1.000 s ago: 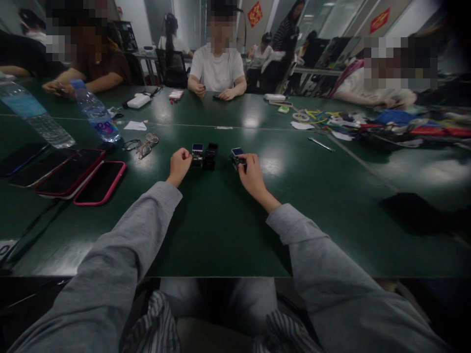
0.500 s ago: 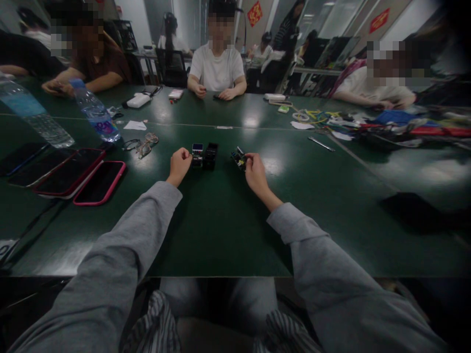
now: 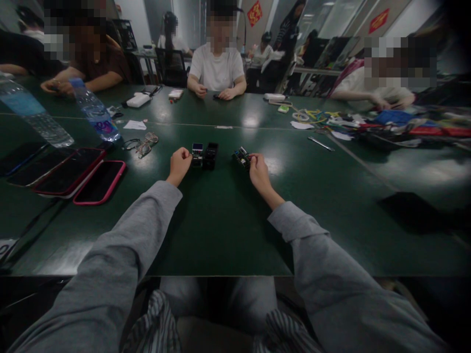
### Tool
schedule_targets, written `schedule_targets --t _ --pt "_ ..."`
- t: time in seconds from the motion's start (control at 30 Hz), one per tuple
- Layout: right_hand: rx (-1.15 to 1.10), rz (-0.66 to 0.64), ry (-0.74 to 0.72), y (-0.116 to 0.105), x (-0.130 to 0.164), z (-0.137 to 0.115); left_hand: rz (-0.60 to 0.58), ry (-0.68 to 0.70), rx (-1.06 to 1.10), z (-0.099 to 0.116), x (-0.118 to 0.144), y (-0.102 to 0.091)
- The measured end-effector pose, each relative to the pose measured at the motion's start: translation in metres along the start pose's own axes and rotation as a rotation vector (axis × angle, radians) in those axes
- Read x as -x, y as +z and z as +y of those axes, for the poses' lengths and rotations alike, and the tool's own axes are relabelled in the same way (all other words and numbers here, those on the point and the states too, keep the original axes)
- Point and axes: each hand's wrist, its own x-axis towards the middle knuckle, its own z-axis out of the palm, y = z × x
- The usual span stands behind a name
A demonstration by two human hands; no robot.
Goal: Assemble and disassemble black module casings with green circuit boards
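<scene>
Green table (image 3: 221, 230); right hand (image 3: 258, 171) pinches a small module (image 3: 242, 156), tilted off the surface, likely for inspection. Left hand (image 3: 179, 165) rests fisted beside two blocks (image 3: 204, 155), holding nothing visible.

Right hand (image 3: 258, 171) pinching a small tilted part (image 3: 242, 156), just right of two black blocks (image 3: 205, 155) on the green table (image 3: 221, 220). Left hand (image 3: 178, 165) curled in a fist, just left of the blocks. Glasses (image 3: 143, 144), phones (image 3: 99, 181) and a bottle (image 3: 94, 110) farther left of the blocks.

A single head-worn camera looks forward and down, close above the green table (image 3: 221, 220).
</scene>
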Motion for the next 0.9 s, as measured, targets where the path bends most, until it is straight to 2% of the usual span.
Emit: schedule_targets --t 0.9 --pt "0.051 -0.068 -0.075 0.0022 0.0013 0.0008 -0.015 0.012 0.002 0.0009 0.0007 -0.0005"
